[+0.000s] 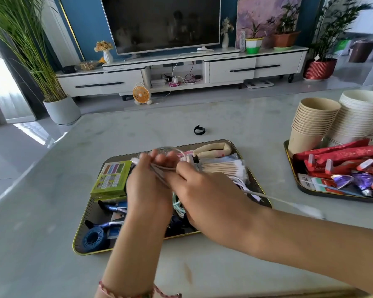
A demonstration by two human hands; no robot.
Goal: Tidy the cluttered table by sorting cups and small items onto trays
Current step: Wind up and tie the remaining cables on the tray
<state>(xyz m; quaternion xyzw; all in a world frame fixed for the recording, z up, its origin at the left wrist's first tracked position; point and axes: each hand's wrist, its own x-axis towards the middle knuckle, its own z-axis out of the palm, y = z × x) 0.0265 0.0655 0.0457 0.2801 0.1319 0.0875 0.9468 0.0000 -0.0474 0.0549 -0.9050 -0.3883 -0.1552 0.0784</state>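
Observation:
Over the gold-rimmed tray (88, 214) in the middle of the table, both hands hold a white cable (162, 168) gathered into loops. My left hand (149, 181) grips the bundle, and my right hand (202, 190) pinches the strands beside it. One loose end of the cable trails right over the tray's edge onto the table. The tray holds a green box (111, 179), cotton swabs (224, 167), a blue belt roll (94, 238) and other small items, partly hidden by my hands.
A second tray (297, 181) at the right edge carries stacked brown paper cups (312, 123), white paper cups (357, 117) and red and purple packets (345, 164). A small black strap loop (199, 129) lies on the table beyond the middle tray.

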